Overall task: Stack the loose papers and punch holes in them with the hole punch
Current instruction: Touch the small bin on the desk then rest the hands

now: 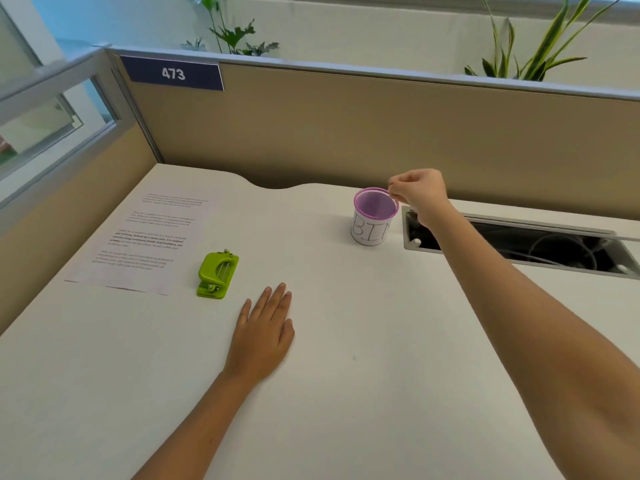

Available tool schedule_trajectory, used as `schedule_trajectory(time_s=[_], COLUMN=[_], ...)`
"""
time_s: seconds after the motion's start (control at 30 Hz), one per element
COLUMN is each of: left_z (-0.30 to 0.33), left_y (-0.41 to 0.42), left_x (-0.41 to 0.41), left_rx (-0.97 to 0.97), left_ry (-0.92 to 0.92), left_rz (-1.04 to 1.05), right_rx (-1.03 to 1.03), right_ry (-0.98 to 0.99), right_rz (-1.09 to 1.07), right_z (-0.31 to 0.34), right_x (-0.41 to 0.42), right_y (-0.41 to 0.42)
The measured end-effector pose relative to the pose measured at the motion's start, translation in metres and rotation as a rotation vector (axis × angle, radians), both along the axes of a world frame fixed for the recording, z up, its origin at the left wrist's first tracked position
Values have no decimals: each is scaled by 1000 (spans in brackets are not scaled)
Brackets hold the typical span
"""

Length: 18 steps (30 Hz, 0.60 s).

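Note:
A stack of printed papers (149,237) lies flat at the far left of the white desk (346,375). A green hole punch (217,275) sits just right of the papers' near corner. My left hand (265,332) rests flat on the desk, palm down, fingers together, a little to the right of the punch and holding nothing. My right hand (417,194) hovers over the right rim of a purple mesh cup (374,216) labelled "BIN", its fingertips pinched together. Whether anything small sits between those fingertips cannot be made out.
An open cable tray (519,245) is cut into the desk at the back right, behind my right forearm. A tan partition wall (346,133) with a "473" sign (173,73) closes off the back and left sides. Plants stand beyond it.

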<state>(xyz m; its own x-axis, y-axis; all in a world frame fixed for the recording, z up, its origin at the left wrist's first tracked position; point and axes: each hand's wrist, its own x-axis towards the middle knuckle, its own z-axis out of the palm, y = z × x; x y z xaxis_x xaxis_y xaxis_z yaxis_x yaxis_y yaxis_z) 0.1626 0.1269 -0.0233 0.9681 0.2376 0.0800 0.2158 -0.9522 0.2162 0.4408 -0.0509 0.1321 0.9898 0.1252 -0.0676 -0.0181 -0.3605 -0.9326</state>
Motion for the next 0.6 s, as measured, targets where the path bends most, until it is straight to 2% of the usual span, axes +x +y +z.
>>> schedule_trajectory(time_s=[0.1, 0.27, 0.4, 0.6], left_z=[-1, -3, -4, -4], left_y=[3, 5, 6, 6], left_x=[7, 11, 11, 11], left_rx=[-6, -12, -18, -28], left_ry=[3, -7, -21, 7], left_rz=[10, 16, 8, 1], right_rx=[-391, -641, -612, -348], right_ry=[-280, -490, -560, -609], right_rz=[86, 171, 136, 46], right_z=[-1, 0, 7, 0], right_x=[12, 22, 18, -34], right_y=[13, 26, 23, 5])
